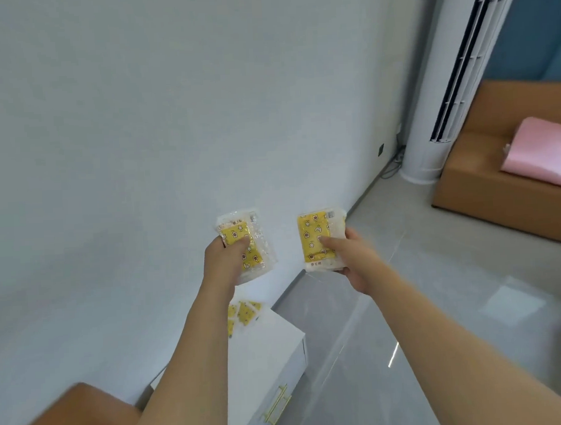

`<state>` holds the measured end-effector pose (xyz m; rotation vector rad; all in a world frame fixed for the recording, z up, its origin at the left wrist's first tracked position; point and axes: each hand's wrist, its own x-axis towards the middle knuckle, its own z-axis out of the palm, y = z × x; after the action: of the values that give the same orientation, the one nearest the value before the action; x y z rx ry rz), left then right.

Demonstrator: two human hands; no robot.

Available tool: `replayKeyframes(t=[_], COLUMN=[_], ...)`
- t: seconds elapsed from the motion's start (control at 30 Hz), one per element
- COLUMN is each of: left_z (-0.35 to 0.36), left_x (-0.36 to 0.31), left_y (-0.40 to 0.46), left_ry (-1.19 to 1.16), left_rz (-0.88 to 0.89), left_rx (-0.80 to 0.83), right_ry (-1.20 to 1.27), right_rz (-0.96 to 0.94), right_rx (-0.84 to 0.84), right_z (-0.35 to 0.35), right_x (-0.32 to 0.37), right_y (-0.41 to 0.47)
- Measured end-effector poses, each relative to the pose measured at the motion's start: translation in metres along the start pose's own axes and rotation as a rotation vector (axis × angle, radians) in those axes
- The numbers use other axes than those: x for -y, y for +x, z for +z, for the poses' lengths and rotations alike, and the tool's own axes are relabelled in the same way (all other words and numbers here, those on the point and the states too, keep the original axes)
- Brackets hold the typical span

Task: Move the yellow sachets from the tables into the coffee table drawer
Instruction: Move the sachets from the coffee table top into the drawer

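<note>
Sachets in both hands, drawer not in view

More yellow sachets (245, 313) lie on the white surface (272, 338) below; left hand (221, 256) and right hand (355, 257) each pinch a sachet stack (248, 246) (319, 239), best carried flat and firmly.

Both hands full: left hand (224, 255) grips a sachet stack (247, 246), right hand (350, 257) grips another (319, 239). Open air between them and ahead to the bare wall (140, 122). Below left: white cabinet (269, 351), loose sachets (245, 313) on its far corner. Floor (405, 303) open to the right; sofa (503, 183) and tower air conditioner (444, 92) block far right.
</note>
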<state>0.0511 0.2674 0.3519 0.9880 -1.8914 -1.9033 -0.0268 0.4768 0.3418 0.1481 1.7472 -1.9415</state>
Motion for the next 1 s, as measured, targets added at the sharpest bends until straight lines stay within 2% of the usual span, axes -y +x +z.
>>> replayKeyframes(t=[0.2,0.37,0.6,0.8,1.0], left_z=[0.097,0.178,0.263,0.334,0.412], left_x=[-0.030,-0.025,-0.012,-0.013,0.002], left_y=[-0.073,-0.144,-0.207,-0.283,-0.376], left_ry=[-0.048,-0.092,-0.079,-0.064,-0.150], left_rz=[0.075,0.045,-0.028,-0.017,-0.012], left_rx=[0.061,0.167,0.305,0.390,0.406], right_ry=[0.115,0.199,0.206,0.223,0.222], right_rz=[-0.086,-0.058,-0.047,-0.058,-0.090], right_rx=[0.009,-0.097,-0.254,-0.316,-0.333], right_z=[-0.119,-0.218,-0.317,-0.406,-0.523], right_x=[0.030,0.039,0.033,0.031,0.025], right_y=[-0.057,-0.096,-0.147,-0.201,-0.265])
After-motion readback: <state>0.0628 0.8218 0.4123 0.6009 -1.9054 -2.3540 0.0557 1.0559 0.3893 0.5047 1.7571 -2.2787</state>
